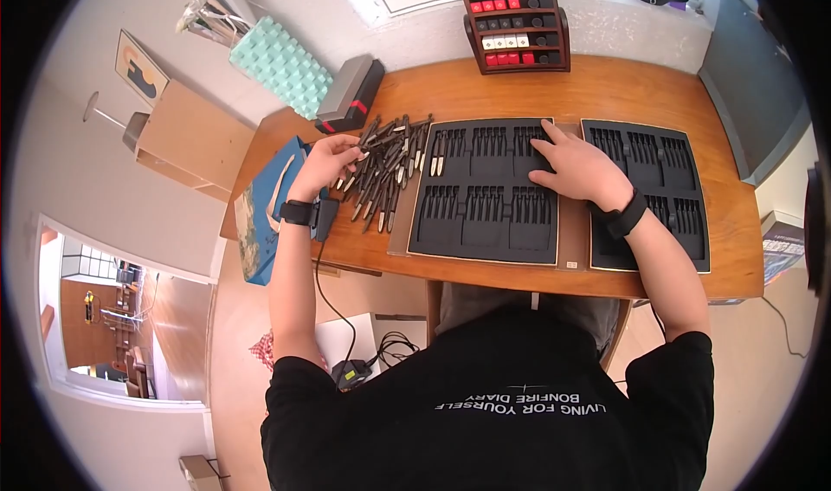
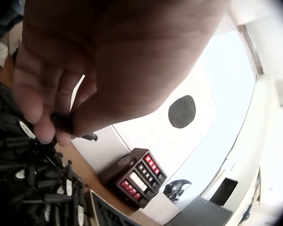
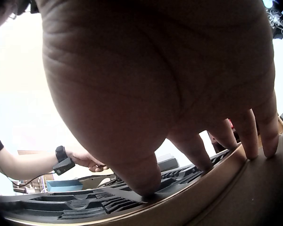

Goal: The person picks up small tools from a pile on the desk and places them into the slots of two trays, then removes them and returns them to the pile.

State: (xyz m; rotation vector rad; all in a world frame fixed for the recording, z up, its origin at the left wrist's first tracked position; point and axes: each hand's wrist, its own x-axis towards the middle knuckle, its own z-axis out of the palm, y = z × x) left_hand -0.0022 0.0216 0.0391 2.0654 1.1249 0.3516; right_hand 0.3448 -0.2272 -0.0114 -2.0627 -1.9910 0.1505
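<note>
My left hand (image 1: 327, 164) is at the upper left of a heap of slim dark pen-like sticks (image 1: 381, 179), many with pale labels. In the left wrist view, its thumb and fingertips pinch one dark stick (image 2: 88, 137) with a narrow end. With fingers spread and fairly straight, my right hand (image 1: 582, 169) rests on the right edge of a black slotted tray (image 1: 485, 234). Its fingertips touch the tray and its border in the right wrist view. A few pale-labelled sticks (image 1: 436, 164) lie in the tray's upper left slots.
A second black slotted tray (image 1: 684, 179) lies to the right on the wooden desk (image 1: 415, 84). Behind stands a small wooden rack (image 1: 518, 30) of red, white and black pieces. A grey box (image 1: 351, 93) and a blue bag (image 1: 264, 240) border the heap.
</note>
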